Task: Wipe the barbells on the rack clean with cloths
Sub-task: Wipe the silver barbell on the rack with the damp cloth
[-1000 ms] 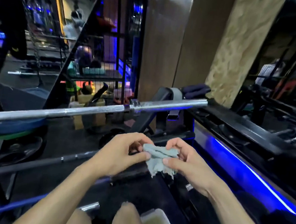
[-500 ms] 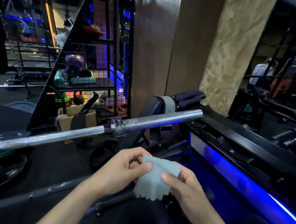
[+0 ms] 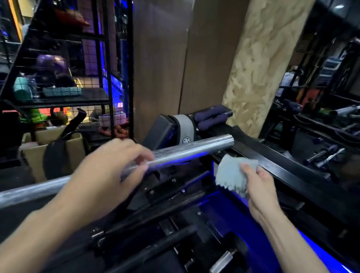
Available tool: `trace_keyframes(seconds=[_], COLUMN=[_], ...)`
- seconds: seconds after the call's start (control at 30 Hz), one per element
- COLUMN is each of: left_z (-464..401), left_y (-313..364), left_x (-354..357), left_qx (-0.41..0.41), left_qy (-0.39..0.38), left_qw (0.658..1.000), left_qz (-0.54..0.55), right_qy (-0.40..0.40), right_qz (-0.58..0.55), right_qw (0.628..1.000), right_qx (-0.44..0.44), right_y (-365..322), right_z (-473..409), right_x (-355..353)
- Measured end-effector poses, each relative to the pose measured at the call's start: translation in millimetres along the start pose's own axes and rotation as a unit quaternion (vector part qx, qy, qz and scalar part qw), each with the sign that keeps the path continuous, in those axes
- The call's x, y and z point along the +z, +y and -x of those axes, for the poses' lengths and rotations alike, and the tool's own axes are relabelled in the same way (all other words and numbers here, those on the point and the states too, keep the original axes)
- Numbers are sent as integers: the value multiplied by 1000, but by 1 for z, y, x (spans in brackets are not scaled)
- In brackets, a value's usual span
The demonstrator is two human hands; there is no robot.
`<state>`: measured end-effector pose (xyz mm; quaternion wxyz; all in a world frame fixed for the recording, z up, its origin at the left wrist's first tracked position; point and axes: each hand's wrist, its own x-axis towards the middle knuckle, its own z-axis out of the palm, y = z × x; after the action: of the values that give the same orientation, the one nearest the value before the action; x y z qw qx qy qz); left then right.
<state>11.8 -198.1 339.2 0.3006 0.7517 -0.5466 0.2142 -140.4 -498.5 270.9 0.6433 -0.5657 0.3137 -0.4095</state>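
Both hands have parted since the earlier frames, when they held the cloth together below the bar: now the left hand [image 3: 105, 173] has gone up to the long silver steel barbell [image 3: 186, 152] while the right alone keeps the cloth.

At the far left stands a black wire-mesh storage shelf [image 3: 68, 101] with balls, a teal roller and other gear on its tiers, and a tan cardboard box [image 3: 41, 156] with a black bag sits on the floor below it. The barbell runs from the lower left edge up to the right, its bare end just in front of a grey-and-black padded rack support [image 3: 184, 128]. The left hand lies over the bar about midway along what shows, fingers curled toward it; the hand is blurred, so I cannot tell whether it truly grips the bar or only touches it.

Behind the bar rise a dark brown panelled wall [image 3: 160, 57] and a pale chipboard pillar [image 3: 263, 63]. Just right of the bar's end, and a little below it, the right hand [image 3: 259, 192] pinches a small light grey-blue cloth [image 3: 232, 174] between thumb and fingers; the cloth hangs flat, its lower edge jagged, apart from the bar. It is beside a black steel rack rail [image 3: 291, 175] that slopes down to the right. A strip of blue light [image 3: 335, 270] glows along the lower right, and more dark bars lie on racks at the far right.
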Motion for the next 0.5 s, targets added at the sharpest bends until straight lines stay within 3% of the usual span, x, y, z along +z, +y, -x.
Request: trace_keyframes(seconds=[0.2, 0.5], left_z=[-17, -10], left_y=[-32, -50], left_x=[-13, -3], left_qx=[-46, -105], left_qy=[-7, 13], left_qw=[997, 993], left_qz=[-62, 56], right_qy=[118, 117], right_qz=[184, 295], right_qw=[965, 938], right_qx=[-147, -141], right_y=[-45, -63], right_z=[-99, -140], right_x=[17, 32])
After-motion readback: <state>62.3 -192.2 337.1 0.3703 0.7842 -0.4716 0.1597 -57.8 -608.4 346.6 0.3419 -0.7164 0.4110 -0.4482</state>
